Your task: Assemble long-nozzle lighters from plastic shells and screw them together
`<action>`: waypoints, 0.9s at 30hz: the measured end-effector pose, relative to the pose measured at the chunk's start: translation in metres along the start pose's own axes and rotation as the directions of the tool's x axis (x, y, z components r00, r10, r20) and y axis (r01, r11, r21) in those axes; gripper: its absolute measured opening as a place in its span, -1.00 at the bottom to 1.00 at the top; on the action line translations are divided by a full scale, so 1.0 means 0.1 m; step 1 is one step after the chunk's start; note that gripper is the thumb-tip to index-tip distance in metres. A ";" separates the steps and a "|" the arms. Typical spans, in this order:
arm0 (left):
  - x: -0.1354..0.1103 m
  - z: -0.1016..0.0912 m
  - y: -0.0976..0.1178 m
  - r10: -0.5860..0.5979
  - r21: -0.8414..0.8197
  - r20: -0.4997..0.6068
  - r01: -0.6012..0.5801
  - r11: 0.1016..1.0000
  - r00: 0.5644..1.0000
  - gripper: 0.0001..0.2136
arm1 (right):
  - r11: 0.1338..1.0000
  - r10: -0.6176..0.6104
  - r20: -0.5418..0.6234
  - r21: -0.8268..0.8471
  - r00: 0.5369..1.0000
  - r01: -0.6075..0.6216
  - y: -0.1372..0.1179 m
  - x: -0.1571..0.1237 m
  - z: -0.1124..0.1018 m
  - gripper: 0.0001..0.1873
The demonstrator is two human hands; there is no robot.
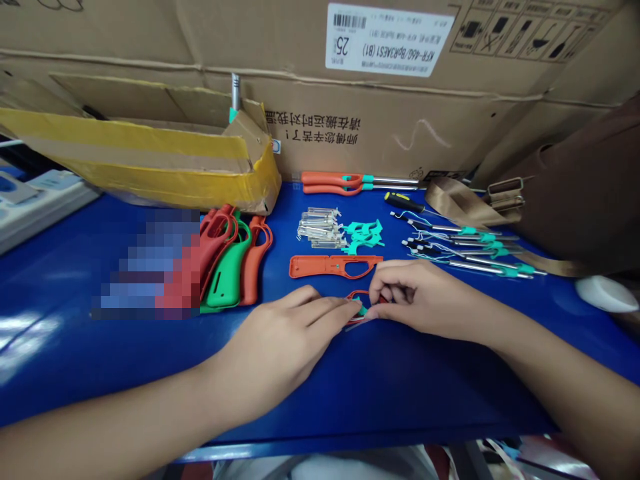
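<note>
My left hand (295, 333) is closed over an orange-red lighter casing half (357, 293) on the table, its fingertips pressing beside a turquoise trigger (361, 309) inside it. At the casing's other end, my right hand (417, 297) has its thumb and curled fingers pinched on it. Much of this casing is hidden under the hands. Just beyond lies another orange casing half (315, 266), hollow side up. Behind that are several clear fuel tanks (320, 228) and a small pile of turquoise triggers (364, 235).
Red, green and orange casings (230, 267) lie at left, before a yellow-taped carton (200, 167). Two assembled lighters (333, 182) rest at the back. Right are a screwdriver (404, 202), metal lighter tubes with wires (480, 250), a brown strap (455, 203) and a white rounded object (606, 293).
</note>
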State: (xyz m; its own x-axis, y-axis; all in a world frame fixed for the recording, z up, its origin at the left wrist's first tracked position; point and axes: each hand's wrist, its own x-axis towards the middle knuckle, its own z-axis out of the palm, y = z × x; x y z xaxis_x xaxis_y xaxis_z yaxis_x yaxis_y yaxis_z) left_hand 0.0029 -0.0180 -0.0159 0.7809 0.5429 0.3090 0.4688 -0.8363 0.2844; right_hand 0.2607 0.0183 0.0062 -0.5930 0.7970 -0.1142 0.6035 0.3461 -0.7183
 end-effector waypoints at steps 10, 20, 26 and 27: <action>0.05 -0.01 -0.06 0.036 -0.014 0.007 -0.036 0.999 0.999 -0.59 | 0.968 -0.149 0.139 -0.182 0.979 0.173 -0.09 -0.13 -0.12 -0.89; 0.07 -0.03 -0.05 -0.034 -0.051 0.021 0.035 0.998 0.999 -0.62 | 0.833 -0.296 0.147 -0.444 0.944 0.330 -0.05 -0.07 0.03 -0.81; 0.06 -0.04 -0.10 0.103 0.103 0.037 -0.107 0.989 0.994 -0.61 | 0.958 -0.170 0.023 -0.232 0.985 0.171 -0.08 -0.10 -0.03 -0.95; 0.07 -0.04 -0.10 0.112 0.134 0.046 -0.117 0.984 0.993 -0.61 | 0.969 -0.141 0.008 -0.204 0.990 0.139 -0.07 -0.11 -0.03 -0.93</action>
State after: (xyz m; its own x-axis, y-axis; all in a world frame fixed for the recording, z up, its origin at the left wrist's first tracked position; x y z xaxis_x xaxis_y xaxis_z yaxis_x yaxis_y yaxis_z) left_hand 0.0016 -0.0058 -0.0128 0.8467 0.4419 0.2963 0.4253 -0.8968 0.1222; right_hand 0.2643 0.0089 0.0151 -0.6765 0.7362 -0.0178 0.6110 0.5476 -0.5718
